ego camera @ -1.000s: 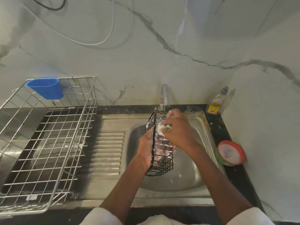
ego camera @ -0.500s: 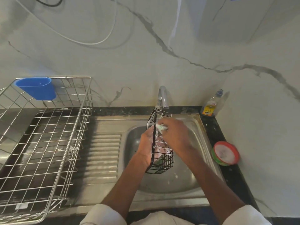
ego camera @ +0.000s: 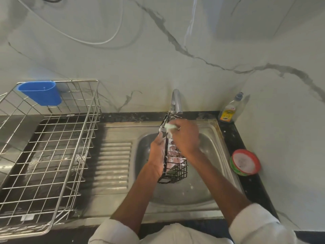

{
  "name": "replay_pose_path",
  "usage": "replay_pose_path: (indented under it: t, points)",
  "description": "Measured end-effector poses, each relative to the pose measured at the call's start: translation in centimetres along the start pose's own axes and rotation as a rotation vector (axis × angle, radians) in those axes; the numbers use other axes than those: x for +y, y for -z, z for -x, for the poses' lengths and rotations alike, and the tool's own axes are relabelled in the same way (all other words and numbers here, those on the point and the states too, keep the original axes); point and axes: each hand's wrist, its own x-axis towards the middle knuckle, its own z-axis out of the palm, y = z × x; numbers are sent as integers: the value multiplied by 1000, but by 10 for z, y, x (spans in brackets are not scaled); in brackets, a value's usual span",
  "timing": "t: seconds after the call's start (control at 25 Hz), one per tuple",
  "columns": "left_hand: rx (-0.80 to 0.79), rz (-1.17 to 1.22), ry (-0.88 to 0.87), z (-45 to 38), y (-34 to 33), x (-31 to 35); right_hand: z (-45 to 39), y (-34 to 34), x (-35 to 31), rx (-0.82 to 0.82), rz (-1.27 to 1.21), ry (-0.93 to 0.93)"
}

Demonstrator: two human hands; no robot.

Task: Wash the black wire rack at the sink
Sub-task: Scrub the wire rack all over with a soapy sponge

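Observation:
The black wire rack is held upright over the steel sink, streaked with white foam. My left hand grips its left side, fingers wrapped behind the wires. At the rack's top end, just under the tap, my right hand holds a pale soapy sponge against the wires. The rack's far side is hidden by my right hand.
A large steel wire dish basket with a blue plastic cup hung on its rim stands on the left. The ribbed drainboard lies beside the sink. A dish soap bottle and a red-rimmed soap tub sit on the right counter.
My right hand has slid the sponge up the rack towards its top end near the tap. My left hand keeps its grip and the rack stays upright.

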Motion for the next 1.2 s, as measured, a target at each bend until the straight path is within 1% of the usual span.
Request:
replay_pose_path:
  t: [0.04, 0.08, 0.16, 0.2, 0.24, 0.32, 0.36, 0.4, 0.44, 0.48, 0.52, 0.56, 0.6, 0.64, 0.76, 0.84, 0.92, 1.04, 1.08, 1.12, 1.2]
  points:
    - [63, -4, -34, -3, 4, 2, 18, 0, -1, -67, 38, 37]
    - [105, 12, -36, -3, 6, 5, 36, 3, 0, -157, 25, 45]
    - [121, 44, 10, -3, 7, 7, 51, 12, 8, -367, -29, 8]
    - [94, 48, 14, -3, 8, 6, 48, 16, 13, -419, -40, -10]
    - [79, 49, 4, -3, 7, 4, 40, 18, 18, -393, -17, -47]
    - [52, 56, -24, -5, 8, -1, 31, 19, 28, -257, 213, -102]
    - [46, 65, -23, -7, 8, -3, 34, 20, 27, -161, 311, -104]
    - [41, 82, -15, -6, 6, -1, 40, 21, 24, -87, 353, -75]
    - [47, 106, -3, -7, 6, 0, 49, 17, 24, -92, 314, -48]
    - [56, 125, 15, -8, 6, 0, 59, 14, 20, -115, 197, -20]
    - [67, 149, 31, -7, 5, 0, 66, 13, 15, -164, 53, 5]
    - [84, 155, 40, -7, 6, -2, 68, 12, 11, -220, -28, 30]
    - [89, 140, 45, -6, 6, -5, 63, 10, 11, -252, -33, 53]
    - [81, 116, 50, -3, 5, -7, 51, 7, 14, -230, -5, 56]
    - [5, 51, 66, 2, -1, -11, -1, 2, 27, -52, 148, 10]
    - [-21, 43, 42, 4, -2, -8, -23, 3, 30, -10, 159, -18]
    - [-10, 79, 27, 0, 2, -4, -16, 3, 27, -37, 154, 24]
    - [56, 167, 2, -12, 11, -5, 42, 3, 31, -119, 186, 150]
    - [60, 176, -2, -16, 13, -8, 64, 6, 33, -160, 161, 190]
    - [50, 189, 1, -18, 15, -12, 79, 11, 35, -210, 133, 206]
    - [101, 187, -4, -15, 14, -15, 83, 17, 32, -292, 74, 152]
